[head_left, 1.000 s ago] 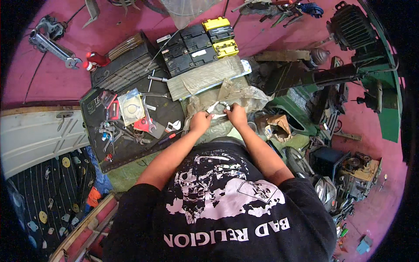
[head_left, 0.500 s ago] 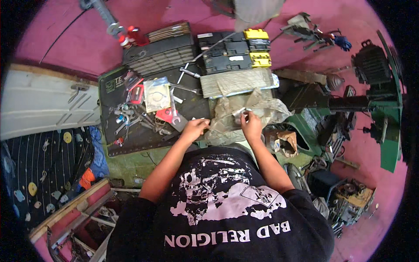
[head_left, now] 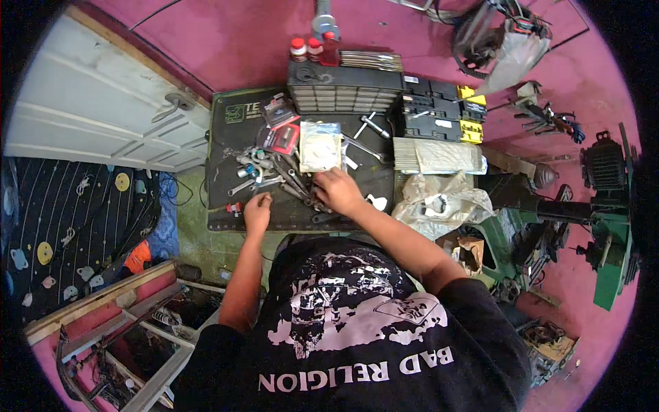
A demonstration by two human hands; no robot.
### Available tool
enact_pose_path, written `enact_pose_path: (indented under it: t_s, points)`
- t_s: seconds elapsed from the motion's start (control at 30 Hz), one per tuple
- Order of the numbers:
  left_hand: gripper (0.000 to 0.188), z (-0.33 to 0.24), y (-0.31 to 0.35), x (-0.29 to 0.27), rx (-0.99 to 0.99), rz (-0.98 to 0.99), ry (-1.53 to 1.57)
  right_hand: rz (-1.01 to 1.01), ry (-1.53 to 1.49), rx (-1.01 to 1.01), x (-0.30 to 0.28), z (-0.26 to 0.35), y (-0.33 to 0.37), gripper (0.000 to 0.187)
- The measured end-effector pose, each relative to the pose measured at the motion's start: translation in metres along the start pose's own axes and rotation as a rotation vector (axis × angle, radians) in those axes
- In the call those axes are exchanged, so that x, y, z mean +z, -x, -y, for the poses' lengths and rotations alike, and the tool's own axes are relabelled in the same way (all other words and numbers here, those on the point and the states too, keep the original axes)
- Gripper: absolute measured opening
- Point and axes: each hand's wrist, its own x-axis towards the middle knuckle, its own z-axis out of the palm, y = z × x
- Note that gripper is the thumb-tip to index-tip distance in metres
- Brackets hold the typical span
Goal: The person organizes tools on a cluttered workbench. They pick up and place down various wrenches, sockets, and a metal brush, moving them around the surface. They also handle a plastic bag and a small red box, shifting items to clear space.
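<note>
Both of my hands are over the dark work mat [head_left: 226,158]. My right hand [head_left: 338,191] reaches down with curled fingers at the right end of a pile of wrenches [head_left: 292,180], just below a clear packet with pale contents [head_left: 320,147]; whatever its fingertips grip is hidden. My left hand [head_left: 258,211] is lower and to the left, fingers bent together, close to a small red part [head_left: 235,207] and a combination wrench [head_left: 240,187]. What it holds, if anything, is too small to see. A crumpled plastic bag [head_left: 443,206] lies to the right, apart from both hands.
Behind the mat stands a grey drawer organizer [head_left: 347,89] with red bottles [head_left: 298,49] on top. Black-and-yellow cases [head_left: 432,110] and a bundle of rods [head_left: 436,155] sit to its right. A green machine [head_left: 611,240] stands far right; a white door [head_left: 103,96] is left.
My hands have left the plastic bag and moved left to the tools on the mat. The view has turned left, so the bench appears farther right.
</note>
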Motion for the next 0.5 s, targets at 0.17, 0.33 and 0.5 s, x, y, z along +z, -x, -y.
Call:
enact_pose_path:
  t_s: [0.17,0.33,0.5]
  points:
    - [0.03,0.003,-0.05,-0.044,0.312,-0.235,-0.318,0.205,0.272,-0.245,0.065,0.03,-0.06,0.024]
    - [0.035,-0.032,-0.093,-0.07,0.373,-0.122,-0.446,0.326,0.427,-0.338,0.108,0.055,-0.094,0.031]
    - [0.042,-0.03,-0.135,-0.075,0.341,0.169,-0.65,0.382,0.57,-0.362,0.136,0.062,-0.108,0.03]
